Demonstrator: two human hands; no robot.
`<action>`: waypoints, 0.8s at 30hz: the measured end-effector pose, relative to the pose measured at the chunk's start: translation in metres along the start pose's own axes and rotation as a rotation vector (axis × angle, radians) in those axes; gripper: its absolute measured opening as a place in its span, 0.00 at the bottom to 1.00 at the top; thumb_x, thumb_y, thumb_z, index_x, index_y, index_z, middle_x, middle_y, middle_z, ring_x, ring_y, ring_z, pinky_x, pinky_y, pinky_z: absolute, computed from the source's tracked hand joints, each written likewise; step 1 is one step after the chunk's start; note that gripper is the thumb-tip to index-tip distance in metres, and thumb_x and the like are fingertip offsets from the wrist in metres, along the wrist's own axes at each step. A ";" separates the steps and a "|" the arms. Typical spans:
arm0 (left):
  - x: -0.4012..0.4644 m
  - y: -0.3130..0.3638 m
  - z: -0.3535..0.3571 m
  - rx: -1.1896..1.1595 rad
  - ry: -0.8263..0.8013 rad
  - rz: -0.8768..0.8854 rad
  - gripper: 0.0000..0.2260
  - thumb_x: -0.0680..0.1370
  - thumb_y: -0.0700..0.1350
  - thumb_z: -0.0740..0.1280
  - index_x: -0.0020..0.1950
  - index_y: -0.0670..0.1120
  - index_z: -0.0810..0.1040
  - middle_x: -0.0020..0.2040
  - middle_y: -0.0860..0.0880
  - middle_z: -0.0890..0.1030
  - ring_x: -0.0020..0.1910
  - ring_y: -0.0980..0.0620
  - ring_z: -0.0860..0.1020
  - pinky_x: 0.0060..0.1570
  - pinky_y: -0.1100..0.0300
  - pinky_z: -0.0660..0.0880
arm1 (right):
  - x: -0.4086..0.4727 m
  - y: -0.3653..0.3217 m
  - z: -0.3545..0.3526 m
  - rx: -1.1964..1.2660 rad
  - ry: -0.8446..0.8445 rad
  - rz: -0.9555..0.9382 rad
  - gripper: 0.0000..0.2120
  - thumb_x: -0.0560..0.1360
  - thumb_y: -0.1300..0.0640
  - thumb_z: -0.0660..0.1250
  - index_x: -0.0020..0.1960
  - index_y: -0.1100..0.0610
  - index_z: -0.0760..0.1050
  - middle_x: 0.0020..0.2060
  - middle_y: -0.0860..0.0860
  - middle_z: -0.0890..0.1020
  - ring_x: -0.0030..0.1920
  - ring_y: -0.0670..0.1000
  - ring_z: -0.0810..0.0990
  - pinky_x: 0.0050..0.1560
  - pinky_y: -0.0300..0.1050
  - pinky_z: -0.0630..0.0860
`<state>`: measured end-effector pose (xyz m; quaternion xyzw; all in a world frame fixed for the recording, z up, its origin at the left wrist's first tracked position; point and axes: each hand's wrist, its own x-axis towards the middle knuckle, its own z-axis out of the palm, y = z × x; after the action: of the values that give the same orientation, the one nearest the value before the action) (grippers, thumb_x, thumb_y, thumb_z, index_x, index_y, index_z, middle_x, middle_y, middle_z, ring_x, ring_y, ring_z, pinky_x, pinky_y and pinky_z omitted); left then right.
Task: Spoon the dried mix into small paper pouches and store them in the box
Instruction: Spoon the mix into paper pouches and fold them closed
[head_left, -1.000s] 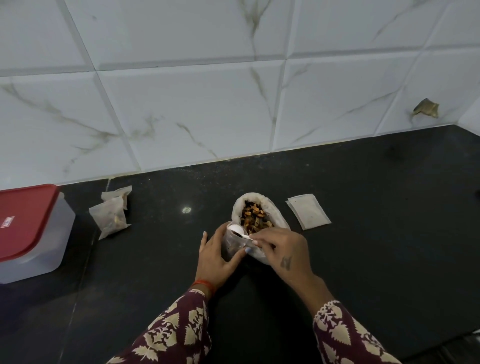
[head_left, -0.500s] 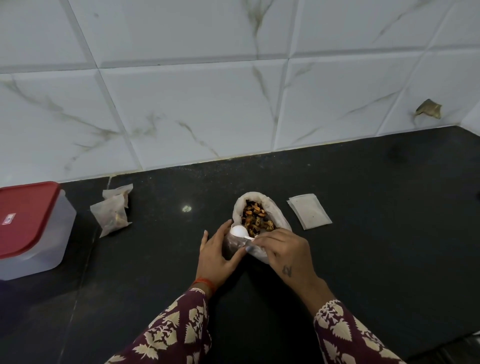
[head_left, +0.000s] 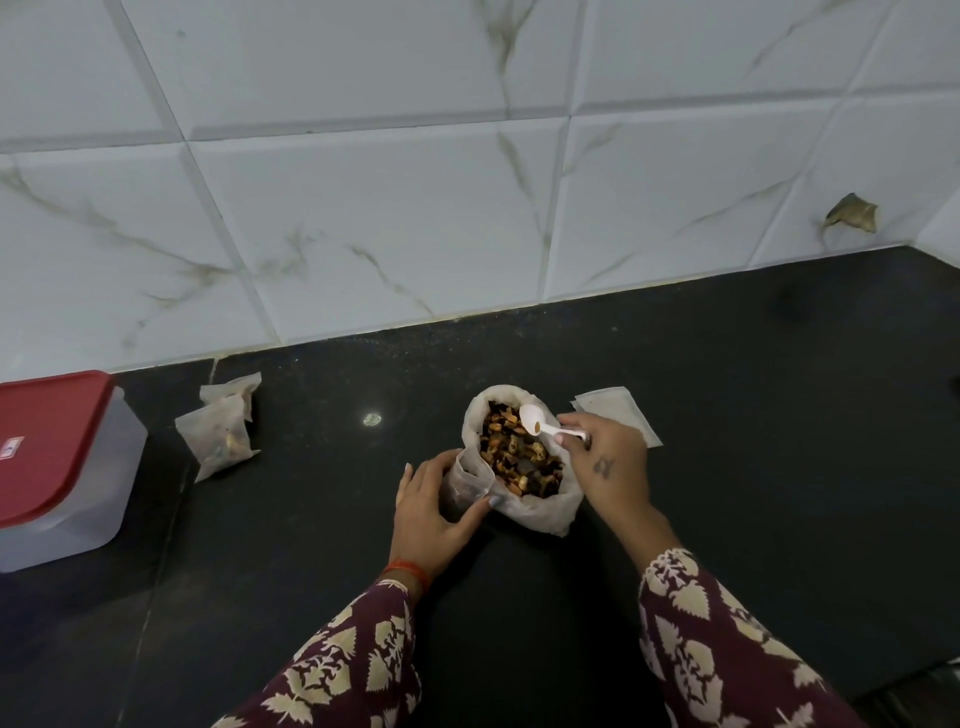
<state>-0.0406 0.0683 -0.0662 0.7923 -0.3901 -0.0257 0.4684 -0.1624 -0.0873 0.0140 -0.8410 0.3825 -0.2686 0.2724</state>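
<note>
R hand (head_left: 605, 457) holds spoon (head_left: 540, 422) over mix (head_left: 519, 457).

Glossy black stone countertop (head_left: 727, 415); thin translucent paper pouch (head_left: 470, 480) (slightly crinkled); smooth white plastic spoon (head_left: 540, 422); frosted plastic box with glossy red lid (head_left: 57, 457).

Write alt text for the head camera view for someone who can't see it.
On a black counter, the right hand holds a white spoon over an open bag of dried mix while the left hand holds a small pouch. Filled pouches and a red-lidded box sit left.
</note>
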 end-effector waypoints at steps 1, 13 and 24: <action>0.000 0.000 0.000 0.002 0.000 0.000 0.29 0.68 0.67 0.65 0.64 0.52 0.72 0.59 0.58 0.76 0.59 0.64 0.71 0.74 0.48 0.55 | 0.003 -0.002 0.003 -0.062 -0.041 -0.028 0.09 0.75 0.62 0.68 0.53 0.56 0.82 0.45 0.52 0.84 0.47 0.50 0.82 0.48 0.38 0.75; 0.001 -0.004 0.002 0.089 -0.037 0.022 0.35 0.68 0.69 0.62 0.69 0.50 0.69 0.63 0.56 0.74 0.61 0.65 0.67 0.75 0.50 0.52 | 0.014 -0.014 -0.002 -0.298 -0.249 -0.116 0.11 0.77 0.61 0.65 0.56 0.53 0.81 0.52 0.51 0.83 0.52 0.48 0.79 0.51 0.35 0.70; 0.000 -0.005 0.002 0.077 -0.031 0.023 0.32 0.68 0.68 0.64 0.67 0.52 0.70 0.61 0.59 0.73 0.61 0.65 0.68 0.75 0.52 0.51 | 0.017 -0.009 -0.006 -0.471 -0.469 -0.163 0.13 0.76 0.62 0.65 0.58 0.50 0.80 0.55 0.50 0.79 0.56 0.51 0.77 0.58 0.41 0.74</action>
<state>-0.0379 0.0684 -0.0711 0.8048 -0.4072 -0.0175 0.4315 -0.1526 -0.0974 0.0286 -0.9475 0.2925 0.0071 0.1290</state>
